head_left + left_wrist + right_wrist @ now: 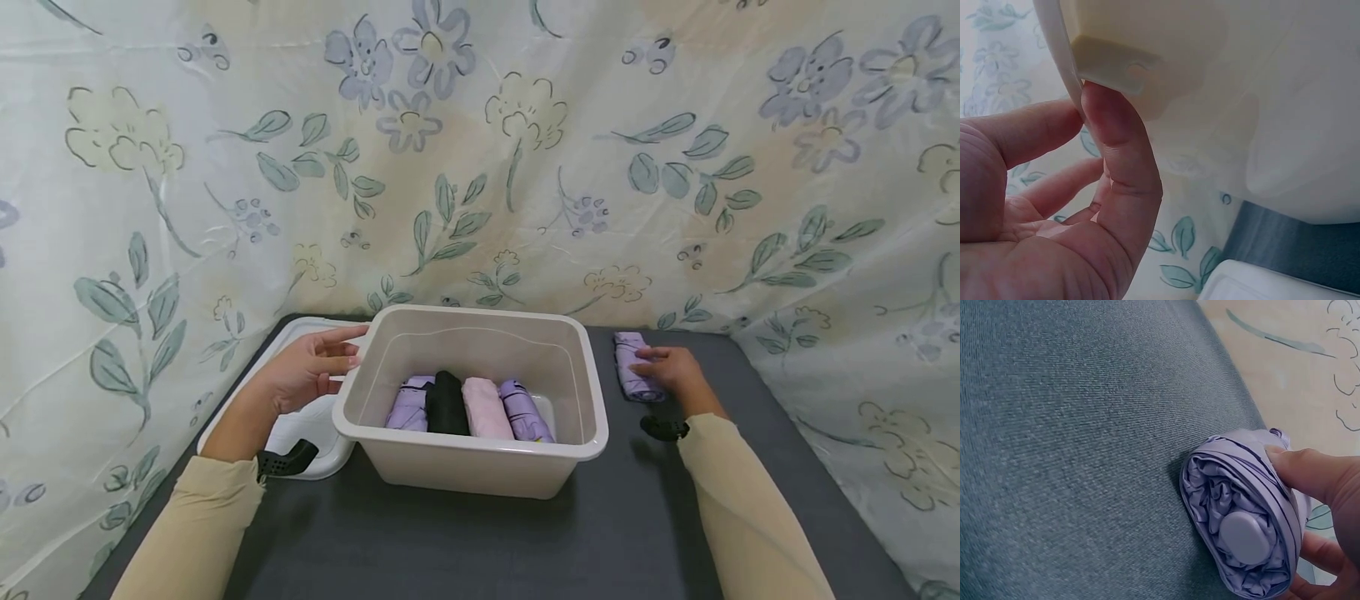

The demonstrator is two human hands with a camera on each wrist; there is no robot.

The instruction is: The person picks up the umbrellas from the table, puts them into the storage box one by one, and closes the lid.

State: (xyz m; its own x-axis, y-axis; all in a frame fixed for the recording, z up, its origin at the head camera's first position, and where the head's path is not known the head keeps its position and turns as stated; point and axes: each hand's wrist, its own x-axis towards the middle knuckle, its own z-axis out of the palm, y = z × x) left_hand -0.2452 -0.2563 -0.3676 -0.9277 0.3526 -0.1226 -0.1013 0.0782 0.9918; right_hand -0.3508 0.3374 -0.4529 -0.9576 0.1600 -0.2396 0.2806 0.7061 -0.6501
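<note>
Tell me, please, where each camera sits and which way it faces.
Head: on the person's head, facing forward and down at the beige bin; left hand, right hand and tan sleeves show.
Left wrist: on that wrist, facing the bin's rim and outer wall; the left hand shows.
Right wrist: on that wrist, facing a folded lavender umbrella on the dark tabletop; part of the right hand shows.
Shared: head and right wrist both show that umbrella and the right hand.

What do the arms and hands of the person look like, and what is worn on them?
Both the left sleeve and the right sleeve are long, plain and beige. A black device sits at each wrist; the left one is curved, the right one partly shadowed. The left hand and right hand wear no gloves.
</note>
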